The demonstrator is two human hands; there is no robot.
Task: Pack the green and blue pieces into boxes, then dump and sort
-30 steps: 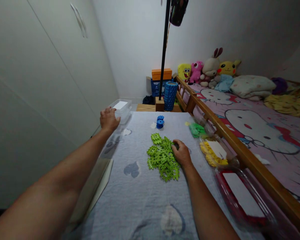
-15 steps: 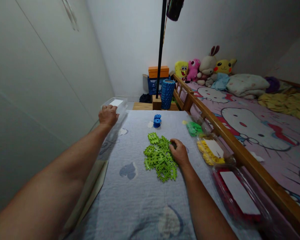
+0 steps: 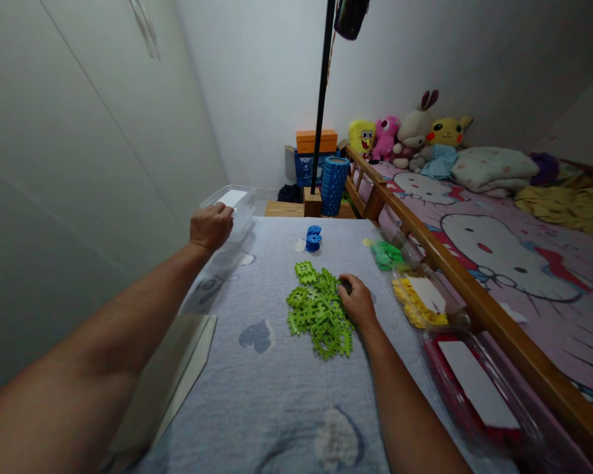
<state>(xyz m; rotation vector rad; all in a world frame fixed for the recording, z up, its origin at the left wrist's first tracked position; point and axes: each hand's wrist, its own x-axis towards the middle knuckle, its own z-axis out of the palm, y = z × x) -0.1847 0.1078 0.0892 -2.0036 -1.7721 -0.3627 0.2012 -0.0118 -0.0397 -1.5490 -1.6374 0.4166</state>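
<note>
My left hand [image 3: 211, 226] is closed on the near edge of a clear plastic box [image 3: 246, 195] with a white label, at the far left of the cloth-covered table. At the right edge of a pile of lime-green interlocking plastic pieces [image 3: 321, 313] rests my right hand [image 3: 357, 299]. Its fingers are curled, with a dark patch between thumb and forefinger; what they hold, if anything, is hidden. Beyond the pile stand small stacks of blue disc-shaped pieces [image 3: 313, 242].
Along the bed rail [image 3: 454, 289] lie clear boxes: one with green pieces [image 3: 386, 255], one with yellow pieces [image 3: 412, 304], one with red contents [image 3: 437, 368]. A black pole [image 3: 321, 105] rises behind the table. A beige flat panel [image 3: 178, 375] is at lower left.
My left hand and the clear box sit slightly differently, the hand lower on the box's near edge. The view has shifted a little; my right hand stays by the green pile.
</note>
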